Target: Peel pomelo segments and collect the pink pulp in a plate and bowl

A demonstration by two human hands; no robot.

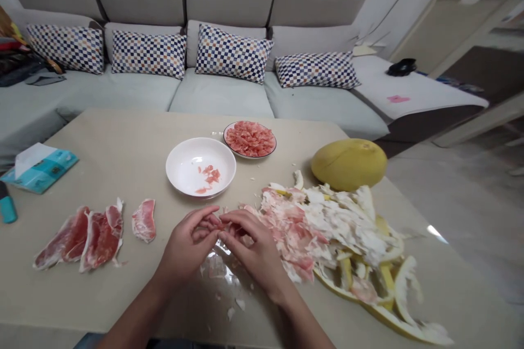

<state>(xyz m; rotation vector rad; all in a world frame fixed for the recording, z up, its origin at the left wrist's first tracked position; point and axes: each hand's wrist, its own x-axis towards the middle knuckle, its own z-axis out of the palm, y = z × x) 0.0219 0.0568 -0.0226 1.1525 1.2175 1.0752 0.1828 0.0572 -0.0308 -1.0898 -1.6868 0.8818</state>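
Observation:
My left hand (190,242) and my right hand (251,245) meet at their fingertips over the table, just in front of a white bowl (182,166). Pinched between them is a small reddish piece of pomelo flesh (221,226), mostly covered by the fingers. A few pink bits of pulp (210,174) lie in the bowl. To the left of my hands are several pomelo segments (102,234) with whitish skin, and one smaller segment (144,221) apart from them. Peeled membranes (295,223) are heaped close beside my right hand.
Behind the bowl stands a plate of pomelo pulp (250,139). A whole pomelo (350,163) and thick rind pieces (403,294) occupy the right side. A tissue pack (45,169) and a turquoise-handled tool (7,207) lie left. A sofa (221,92) borders the table's far side.

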